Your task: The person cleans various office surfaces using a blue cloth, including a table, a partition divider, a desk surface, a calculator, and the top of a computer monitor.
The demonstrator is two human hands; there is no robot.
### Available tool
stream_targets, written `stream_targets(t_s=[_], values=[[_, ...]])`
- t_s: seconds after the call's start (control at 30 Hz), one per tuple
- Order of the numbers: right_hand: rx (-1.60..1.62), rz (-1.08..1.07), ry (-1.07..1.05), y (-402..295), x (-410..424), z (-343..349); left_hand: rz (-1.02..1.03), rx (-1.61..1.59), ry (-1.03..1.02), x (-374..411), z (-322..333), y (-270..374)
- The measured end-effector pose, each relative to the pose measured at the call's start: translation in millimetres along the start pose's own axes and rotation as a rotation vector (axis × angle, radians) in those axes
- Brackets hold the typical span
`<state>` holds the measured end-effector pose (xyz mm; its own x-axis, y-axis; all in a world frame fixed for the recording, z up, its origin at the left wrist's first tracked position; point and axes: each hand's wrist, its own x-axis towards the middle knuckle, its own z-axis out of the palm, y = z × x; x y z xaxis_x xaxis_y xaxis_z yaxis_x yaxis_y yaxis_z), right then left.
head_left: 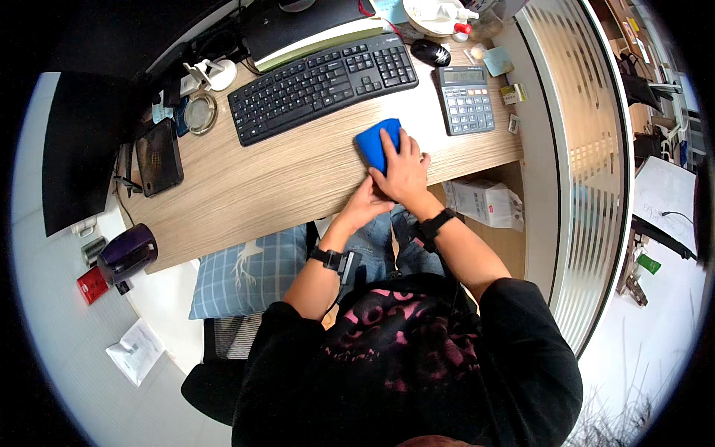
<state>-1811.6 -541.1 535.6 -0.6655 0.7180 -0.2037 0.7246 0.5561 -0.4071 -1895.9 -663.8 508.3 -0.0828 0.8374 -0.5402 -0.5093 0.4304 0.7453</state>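
Observation:
A folded blue cloth (373, 144) lies on the wood-grain desk (268, 173) close to its front edge. My right hand (405, 170) rests over the cloth, fingers spread across its top and right side. Just below it, at the desk edge, is my left hand (364, 208), its thumb and fingers apart and its fingertips near my right thumb. Nothing shows in the left hand, though part of its palm is hidden. Beyond the cloth sit a black keyboard (324, 86) and, to the right, a desk calculator (466, 100).
A black mouse (430, 52) lies behind the calculator. At the left are a glass ashtray (200, 113), a black tablet-like device (160, 156) and a dark purple container (128, 254). A partition (536, 139) bounds the right side. Below hangs a white plastic bag (489, 204).

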Motion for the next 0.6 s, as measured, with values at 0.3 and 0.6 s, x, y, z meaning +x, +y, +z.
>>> stream_targets(t_s=[0.3, 0.6], values=[[-0.070, -0.090, 0.071, 7, 22, 42, -0.149, 0.357, 0.405, -49, -69, -26], [-0.040, 0.072, 0.256, 21, 44, 21, -0.139, 0.401, 0.475, -50, -75, -15]])
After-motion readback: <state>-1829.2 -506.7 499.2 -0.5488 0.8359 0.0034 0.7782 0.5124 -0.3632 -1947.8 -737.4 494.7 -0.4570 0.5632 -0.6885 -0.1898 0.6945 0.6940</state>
